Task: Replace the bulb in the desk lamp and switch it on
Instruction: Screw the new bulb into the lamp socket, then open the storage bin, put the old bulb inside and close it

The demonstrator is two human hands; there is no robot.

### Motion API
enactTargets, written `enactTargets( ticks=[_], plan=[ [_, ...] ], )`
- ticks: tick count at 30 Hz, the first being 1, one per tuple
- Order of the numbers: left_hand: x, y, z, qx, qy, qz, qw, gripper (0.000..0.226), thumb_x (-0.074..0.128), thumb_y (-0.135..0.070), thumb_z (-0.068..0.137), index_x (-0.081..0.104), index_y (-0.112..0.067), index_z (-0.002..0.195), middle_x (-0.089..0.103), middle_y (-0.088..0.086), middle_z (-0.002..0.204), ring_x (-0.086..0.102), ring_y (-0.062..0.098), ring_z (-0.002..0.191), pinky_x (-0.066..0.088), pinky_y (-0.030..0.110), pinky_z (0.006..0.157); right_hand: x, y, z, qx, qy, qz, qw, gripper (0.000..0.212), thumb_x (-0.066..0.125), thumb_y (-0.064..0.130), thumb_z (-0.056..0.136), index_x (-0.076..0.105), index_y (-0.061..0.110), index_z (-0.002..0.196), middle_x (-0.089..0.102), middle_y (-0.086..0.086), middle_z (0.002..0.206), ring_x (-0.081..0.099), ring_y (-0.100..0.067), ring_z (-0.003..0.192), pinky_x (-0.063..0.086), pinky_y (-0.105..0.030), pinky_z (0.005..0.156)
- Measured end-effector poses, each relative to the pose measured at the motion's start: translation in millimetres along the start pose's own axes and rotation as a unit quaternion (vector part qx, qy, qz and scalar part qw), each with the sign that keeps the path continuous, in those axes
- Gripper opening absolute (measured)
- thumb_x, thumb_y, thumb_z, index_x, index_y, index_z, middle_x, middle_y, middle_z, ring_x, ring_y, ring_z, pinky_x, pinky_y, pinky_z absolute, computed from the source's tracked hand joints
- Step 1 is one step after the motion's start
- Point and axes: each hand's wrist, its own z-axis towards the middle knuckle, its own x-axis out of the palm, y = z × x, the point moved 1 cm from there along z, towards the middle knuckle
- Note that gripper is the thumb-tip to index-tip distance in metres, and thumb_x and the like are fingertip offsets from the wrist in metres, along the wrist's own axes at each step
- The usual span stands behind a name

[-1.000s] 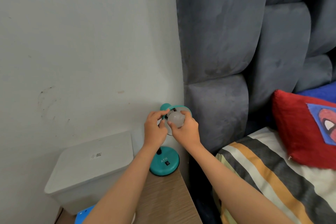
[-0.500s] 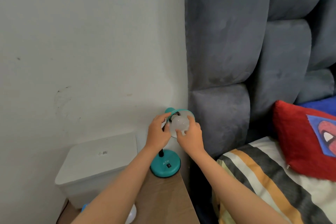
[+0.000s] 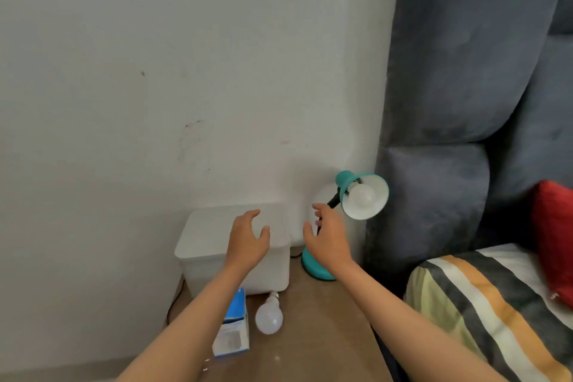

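A: Bulb sits in the lamp shade; left hand and right hand hang released.

B: Then steady the base and press its switch gently.

Beyond our left hand sits the white lidded plastic box; nearer us than it lie the blue-and-white cardboard bulb carton and, just right of it, the loose white bulb. Our right hand hangs before the teal desk lamp, whose shade, up and right of that hand, holds a white round bulb. Right of that hand stands the grey padded headboard.
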Motion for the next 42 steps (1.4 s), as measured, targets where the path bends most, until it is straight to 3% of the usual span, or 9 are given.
enactTargets(
  ticks=[8,11,14,20,25,31,37,42],
  plan=[
    [-59.2,74.2,-0.6,-0.097,-0.039,0.15,0.983,0.072,0.062,-0.05,0.08,0.036,-0.018,0.138,0.024,0.019,0.149,0.022,0.034,0.139,0.019,0.048,0.114,56.1,5.9,-4.1,0.069,0.159,-0.012,0.985,0.078,0.064,0.041,0.083,0.025,0.012,0.144,0.036,-0.013,0.144,0.036,-0.025,0.133,0.031,-0.032,0.108],
    [-72.7,92.8,1.3,-0.126,-0.024,0.157,0.979,0.093,0.062,-0.067,0.069,0.028,-0.018,0.142,0.027,0.017,0.148,0.024,0.036,0.137,0.023,0.051,0.113,70.7,5.7,-1.4,0.093,0.188,-0.014,0.978,0.09,0.068,0.049,0.077,0.021,0.015,0.146,0.03,-0.011,0.147,0.034,-0.024,0.135,0.03,-0.034,0.11],
    [-82.1,106.6,3.7,-0.141,0.005,0.143,0.98,0.113,0.057,-0.086,0.049,0.03,-0.02,0.138,0.043,0.01,0.138,0.038,0.03,0.129,0.037,0.051,0.104,82.3,4.9,1.8,0.101,0.203,-0.029,0.973,0.099,0.071,0.056,0.07,0.021,0.017,0.146,0.031,-0.01,0.147,0.034,-0.025,0.134,0.033,-0.037,0.108],
    [-82.3,113.3,2.5,-0.125,0.02,0.071,0.989,0.097,0.077,-0.058,0.06,0.031,-0.016,0.134,0.037,0.012,0.132,0.04,0.026,0.124,0.04,0.039,0.1,89.9,3.1,5.0,0.097,0.206,-0.049,0.973,0.104,0.072,0.062,0.064,0.025,0.015,0.144,0.031,-0.01,0.145,0.032,-0.025,0.135,0.031,-0.039,0.11],
    [-81.5,115.3,2.4,-0.121,0.013,0.06,0.991,0.096,0.075,-0.059,0.061,0.031,-0.014,0.133,0.036,0.01,0.13,0.041,0.025,0.121,0.04,0.036,0.099,91.2,3.7,3.6,0.105,0.207,-0.054,0.971,0.109,0.074,0.066,0.057,0.029,0.015,0.142,0.028,-0.01,0.144,0.033,-0.025,0.133,0.033,-0.039,0.111],
    [-87.2,105.6,5.3,-0.096,-0.016,0.055,0.994,0.091,0.074,-0.058,0.063,0.035,-0.016,0.132,0.04,0.008,0.128,0.045,0.02,0.114,0.037,0.025,0.089,87.1,12.7,6.6,0.093,0.176,-0.039,0.979,0.094,0.075,0.06,0.062,0.042,0.012,0.134,0.038,-0.008,0.134,0.043,-0.022,0.124,0.037,-0.028,0.1],
    [-91.5,98.7,5.7,-0.098,-0.026,0.064,0.993,0.09,0.074,-0.059,0.064,0.037,-0.014,0.132,0.043,0.008,0.127,0.047,0.02,0.11,0.039,0.025,0.087,80.4,20.6,8.9,0.083,0.175,-0.043,0.98,0.081,0.073,0.059,0.065,0.049,0.011,0.127,0.043,-0.007,0.127,0.044,-0.019,0.117,0.034,-0.02,0.088],
    [-99.3,91.4,2.6,-0.083,-0.032,0.075,0.993,0.088,0.072,-0.06,0.064,0.039,-0.013,0.131,0.045,0.009,0.123,0.041,0.012,0.098,0.041,0.024,0.085,73.6,26.3,10.8,0.073,0.173,-0.036,0.982,0.09,0.073,0.062,0.063,0.046,0.012,0.132,0.039,-0.008,0.134,0.041,-0.02,0.125,0.035,-0.025,0.099]
  ],
)
